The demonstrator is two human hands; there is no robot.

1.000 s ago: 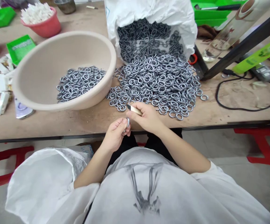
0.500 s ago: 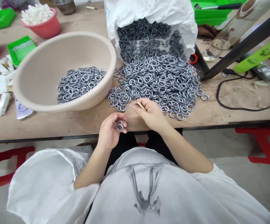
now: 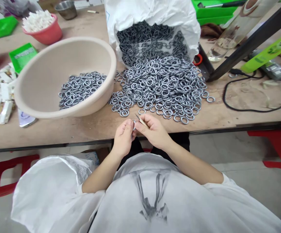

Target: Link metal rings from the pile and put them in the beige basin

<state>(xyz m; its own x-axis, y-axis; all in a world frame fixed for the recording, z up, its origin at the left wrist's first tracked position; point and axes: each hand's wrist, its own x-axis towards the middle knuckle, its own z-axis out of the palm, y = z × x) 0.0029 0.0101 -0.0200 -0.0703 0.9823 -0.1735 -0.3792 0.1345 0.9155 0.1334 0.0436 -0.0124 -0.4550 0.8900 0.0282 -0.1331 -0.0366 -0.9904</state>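
My left hand (image 3: 123, 138) is closed, pinching a grey ring (image 3: 134, 125) between thumb and fingers just above the table's front edge. In my right hand (image 3: 156, 130) is a small knife (image 3: 143, 122) with a pale wooden handle, its thin pointed blade angled up and to the left. The fingertips of both hands meet at the ring, and the blade is close beside it. Just beyond my hands spreads a heap of grey rings (image 3: 164, 81), spilling from a white sack (image 3: 152, 11). To the left, a large beige basin (image 3: 42, 64) holds more such rings.
White pieces (image 3: 5, 92) lie piled at the far left, near a phone (image 3: 27, 119) and a green tray (image 3: 23, 56). A red bowl (image 3: 48, 34) of white bits stands behind. On the right are a dark metal post (image 3: 242, 47), a black cable (image 3: 249, 110) and a clear bottle (image 3: 227, 42).
My left hand has moved right and turned over, bringing the ring up to my right hand. The right hand has shifted slightly down, still gripping the knife.
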